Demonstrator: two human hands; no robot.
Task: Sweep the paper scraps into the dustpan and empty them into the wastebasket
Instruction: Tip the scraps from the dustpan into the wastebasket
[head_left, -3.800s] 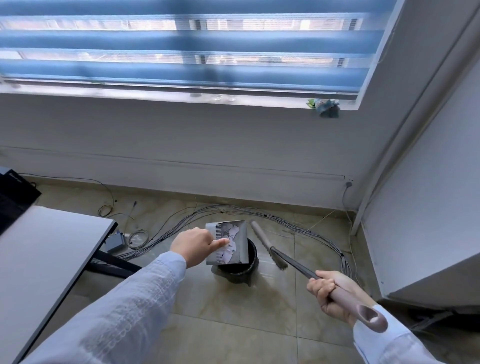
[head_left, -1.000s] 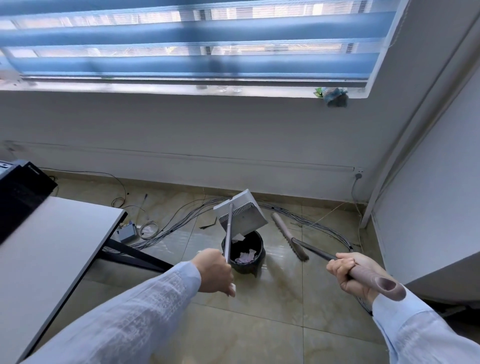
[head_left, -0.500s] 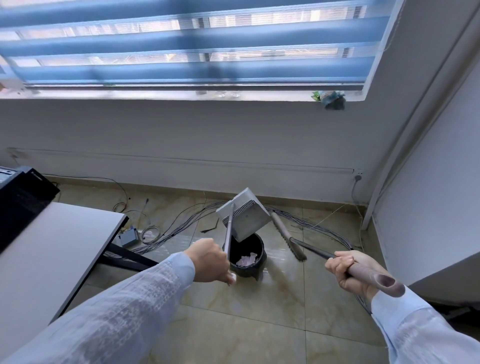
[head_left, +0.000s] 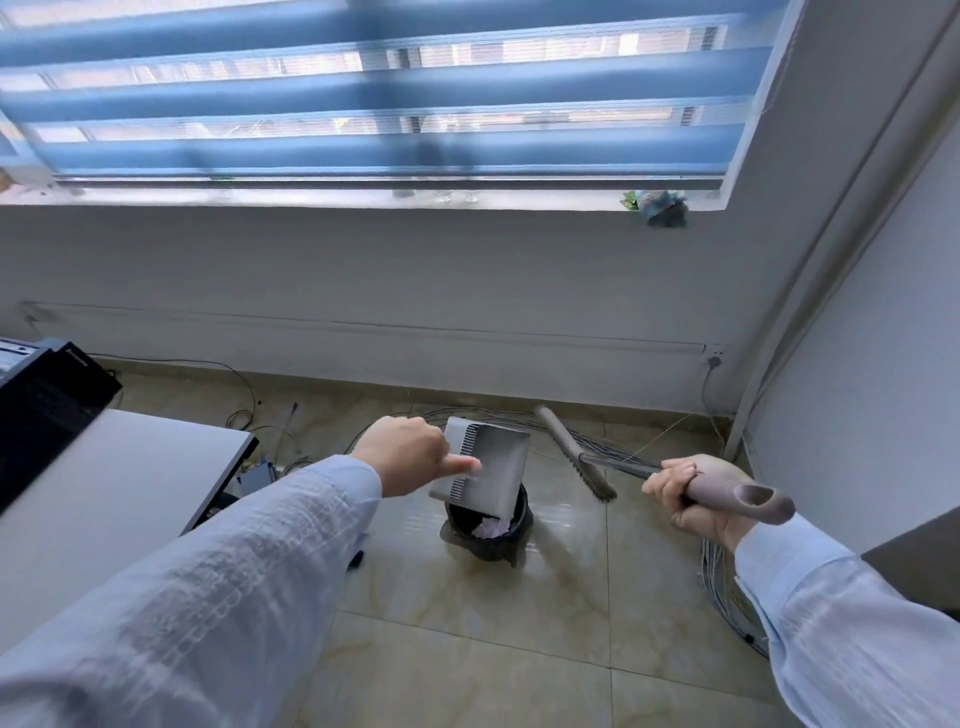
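- Tipping the dustpan over the bin, the left hand holds it at its upper left edge; the fingers are curled around what must be the handle, hidden behind the hand, with one finger stretched flat across the comb-toothed side.
- The pan's lower lip hangs just above, perhaps touching, the bin's rim, with its mouth sloping down and right into the opening; whether it touches cannot be told.
- Scraps lie inside the bin, pale pink and white, directly under that lip. The pan's inner face looks bare, so I judge the emptying nearly or fully done.
- The relation that matters: the pan's long axis runs from the left hand down to the bin, so any last shake should stay along that line to drop leftovers inside and not on the floor.
- The right hand is closed in a fist round the broom handle, well right of the bin; the broom head hangs clear of the floor, beside the pan but apart from it.
- The left hand is the nearer one to the bin.
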